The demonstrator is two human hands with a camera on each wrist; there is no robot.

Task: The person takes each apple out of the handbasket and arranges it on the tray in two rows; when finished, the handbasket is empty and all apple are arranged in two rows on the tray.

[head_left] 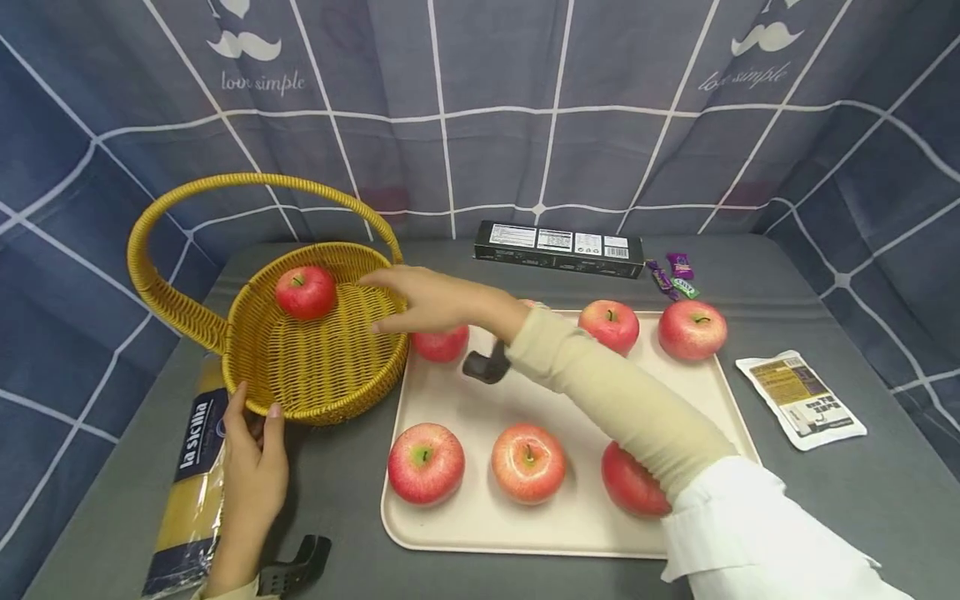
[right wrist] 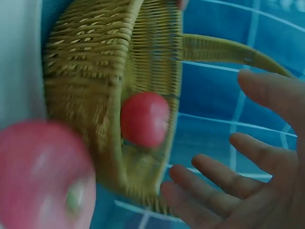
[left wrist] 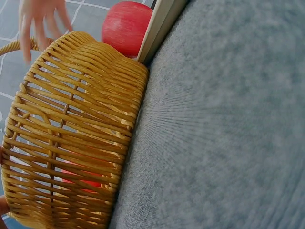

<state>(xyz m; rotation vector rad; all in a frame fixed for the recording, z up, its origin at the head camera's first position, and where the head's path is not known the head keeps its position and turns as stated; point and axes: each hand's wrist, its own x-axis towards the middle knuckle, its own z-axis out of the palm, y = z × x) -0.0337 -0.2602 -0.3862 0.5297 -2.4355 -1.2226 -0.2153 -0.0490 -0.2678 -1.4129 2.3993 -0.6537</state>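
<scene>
A yellow wicker basket (head_left: pixel 390 379) with a tall arched handle stands at the left, one red apple (head_left: pixel 306 292) lying inside near its far wall. My left hand (head_left: pixel 257 467) holds the basket's near rim, thumb and a fingertip on the edge; in the left wrist view only bits of its fingers show at the border. Over the basket's right side hovers my right hand (head_left: pixel 423 298), fingers spread, nothing in them. In the right wrist view that hand (right wrist: pixel 238 186) is apart from the apple (right wrist: pixel 145 119) in the basket.
A cream tray (head_left: pixel 450 533) right of the basket bears several apples, some partly behind the right arm. A black box (head_left: pixel 558 250), small candies (head_left: pixel 680 267) and a white-and-brown pouch (head_left: pixel 801 400) lie beyond it. A pasta packet (head_left: pixel 187 492) lies beside the left forearm.
</scene>
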